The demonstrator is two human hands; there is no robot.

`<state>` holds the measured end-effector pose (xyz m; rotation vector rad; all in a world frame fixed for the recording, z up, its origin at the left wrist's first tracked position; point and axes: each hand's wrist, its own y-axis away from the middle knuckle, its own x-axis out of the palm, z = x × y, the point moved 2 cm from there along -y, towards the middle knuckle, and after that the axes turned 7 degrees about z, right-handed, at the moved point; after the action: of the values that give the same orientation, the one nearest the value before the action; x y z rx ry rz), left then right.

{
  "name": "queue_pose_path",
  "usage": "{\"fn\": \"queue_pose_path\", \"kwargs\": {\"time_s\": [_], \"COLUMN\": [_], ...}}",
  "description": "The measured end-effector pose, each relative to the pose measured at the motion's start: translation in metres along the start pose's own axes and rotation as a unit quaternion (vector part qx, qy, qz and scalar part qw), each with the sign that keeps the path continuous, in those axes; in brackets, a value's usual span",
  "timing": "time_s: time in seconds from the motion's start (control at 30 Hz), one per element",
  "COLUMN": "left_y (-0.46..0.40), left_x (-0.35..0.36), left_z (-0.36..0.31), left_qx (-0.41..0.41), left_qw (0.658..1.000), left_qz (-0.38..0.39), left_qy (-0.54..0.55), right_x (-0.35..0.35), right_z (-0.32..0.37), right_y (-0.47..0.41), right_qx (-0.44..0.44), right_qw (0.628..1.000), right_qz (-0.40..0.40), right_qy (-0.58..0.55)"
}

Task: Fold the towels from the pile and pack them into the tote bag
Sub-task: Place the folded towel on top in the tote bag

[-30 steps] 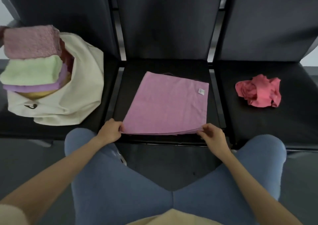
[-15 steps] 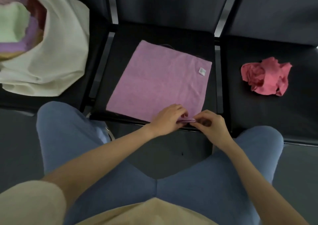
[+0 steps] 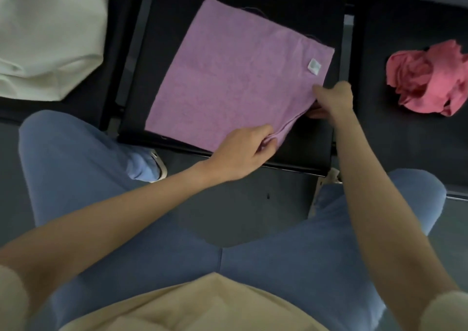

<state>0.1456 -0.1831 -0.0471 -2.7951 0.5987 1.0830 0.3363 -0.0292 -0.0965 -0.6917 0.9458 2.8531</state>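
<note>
Judging from how things lie, the task is seen to be well along but not finished. A purple towel (image 3: 233,77) is spread flat on the middle seat of the bench (image 3: 311,138), at about twelve o'clock from the person's lap; layered edges can be seen at its near right corner, so it appears already folded at least once, with a further fold likely in hand. A white label (image 3: 314,66) is sewn near its two-o'clock corner. A red towel (image 3: 428,80) is left crumpled on the next seat, at two o'clock, well apart from the purple one and touched by nothing; it has yet to be folded. The tote bag (image 3: 50,37) is slumped on the seat at ten o'clock, only its pale side being shown, so what has been packed inside cannot be told. Both remaining towels must still be put into it.

The left hand (image 3: 240,153) is reached across to the near right corner of the purple towel, at its five-o'clock point, where the stacked layers are pinched between curled fingers and thumb. The right hand (image 3: 331,98) is placed just beyond, at the towel's right edge at about three o'clock; its thumb is laid on top of the cloth and its fingers are tucked beneath, so the edge is gripped there too. The two hands are held near each other along that same edge, neither being empty.
</note>
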Motion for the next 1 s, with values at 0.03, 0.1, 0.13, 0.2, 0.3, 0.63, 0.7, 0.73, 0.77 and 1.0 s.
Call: {"fn": "queue_pose_path", "kwargs": {"time_s": [0.03, 0.1, 0.13, 0.2, 0.3, 0.63, 0.7, 0.73, 0.77, 1.0], "left_y": [0.001, 0.001, 0.001, 0.000, -0.001, 0.002, 0.003, 0.003, 0.005, 0.035], "left_x": [-0.002, -0.004, -0.005, -0.006, -0.005, 0.001, -0.003, -0.008, -0.013, -0.054], "left_z": [0.000, 0.000, 0.000, -0.003, -0.004, -0.007, -0.007, -0.006, -0.004, 0.031], "left_qx": [-0.001, -0.002, -0.001, 0.001, -0.002, -0.086, -0.117, -0.127, -0.133, -0.191], "left_qw": [1.000, 1.000, 1.000, 0.999, 0.998, 0.952, 0.930, 0.927, 0.930, 0.906], "left_qz": [0.002, 0.013, 0.020, 0.036, 0.057, 0.144, 0.145, 0.140, 0.132, 0.087], "left_qy": [0.006, 0.015, 0.021, 0.027, 0.035, 0.257, 0.318, 0.324, 0.317, 0.368], "right_x": [0.002, 0.001, -0.001, -0.002, 0.000, -0.027, -0.032, -0.030, -0.027, 0.037], "right_z": [0.004, 0.012, 0.016, 0.027, 0.044, 0.051, 0.055, 0.061, 0.067, 0.128], "right_y": [-0.005, -0.015, -0.021, -0.032, -0.040, -0.045, -0.045, -0.040, -0.036, -0.016], "right_qx": [-0.008, -0.010, -0.010, -0.016, -0.016, -0.070, -0.078, -0.086, -0.087, -0.174], "right_qw": [1.000, 0.999, 0.999, 0.998, 0.997, 0.990, 0.984, 0.980, 0.977, 0.967], "right_qz": [-0.012, -0.037, -0.052, -0.068, -0.079, -0.102, -0.105, -0.104, -0.104, -0.099], "right_qy": [-0.006, -0.004, 0.002, -0.004, -0.017, -0.070, -0.122, -0.145, -0.164, -0.159]}}
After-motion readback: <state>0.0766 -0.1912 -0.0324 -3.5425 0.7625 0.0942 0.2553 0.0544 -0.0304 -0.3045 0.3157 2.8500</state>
